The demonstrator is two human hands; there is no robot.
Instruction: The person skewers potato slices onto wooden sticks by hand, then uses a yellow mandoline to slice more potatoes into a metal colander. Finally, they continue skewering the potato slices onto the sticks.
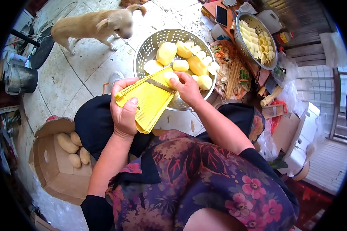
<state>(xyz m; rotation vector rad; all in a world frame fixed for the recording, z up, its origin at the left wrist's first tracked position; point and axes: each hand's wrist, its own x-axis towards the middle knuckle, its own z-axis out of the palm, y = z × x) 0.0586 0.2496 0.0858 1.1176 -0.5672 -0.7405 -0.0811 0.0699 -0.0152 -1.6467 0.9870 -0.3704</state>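
Head: slicer (152, 99) slants lengthwise up-right.

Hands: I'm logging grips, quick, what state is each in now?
Left hand: closed, holding the yellow slicer.
Right hand: closed, holding a peeled potato.

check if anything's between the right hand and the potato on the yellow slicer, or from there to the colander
Nothing visible blocks the right hand: it holds the potato against the slicer. Between that potato and the colander, only the slicer itself shows; the space directly beneath it is hidden.
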